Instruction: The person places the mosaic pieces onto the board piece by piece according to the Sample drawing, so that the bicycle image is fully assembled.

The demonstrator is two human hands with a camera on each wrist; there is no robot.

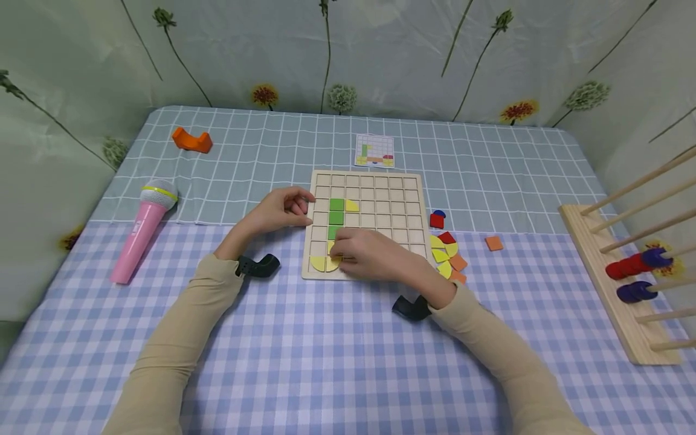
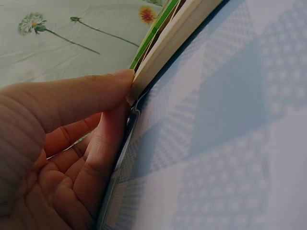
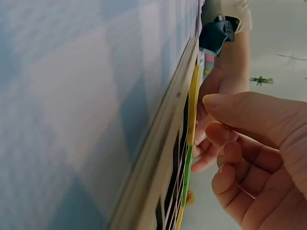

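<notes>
A wooden grid board (image 1: 383, 221) lies on the checked cloth. It carries a column of green squares (image 1: 336, 217), a yellow quarter-circle (image 1: 352, 206) beside them, and more yellow pieces (image 1: 318, 263) at the lower left. My left hand (image 1: 274, 211) holds the board's left edge; in the left wrist view, the thumb (image 2: 108, 91) lies on the rim with a finger below it. Over the lower-left cells is my right hand (image 1: 375, 254), partly covering yellow pieces. In the right wrist view, its bent fingers (image 3: 230, 151) show nothing held, beside a yellow piece (image 3: 193, 105) on the board.
Loose yellow, red and orange pieces (image 1: 439, 256) lie right of the board, with an orange square (image 1: 494, 243) farther right. Behind it is a pattern card (image 1: 375, 150). A pink microphone (image 1: 138, 238) and orange block (image 1: 192, 141) are left; a wooden peg rack (image 1: 614, 284) is right.
</notes>
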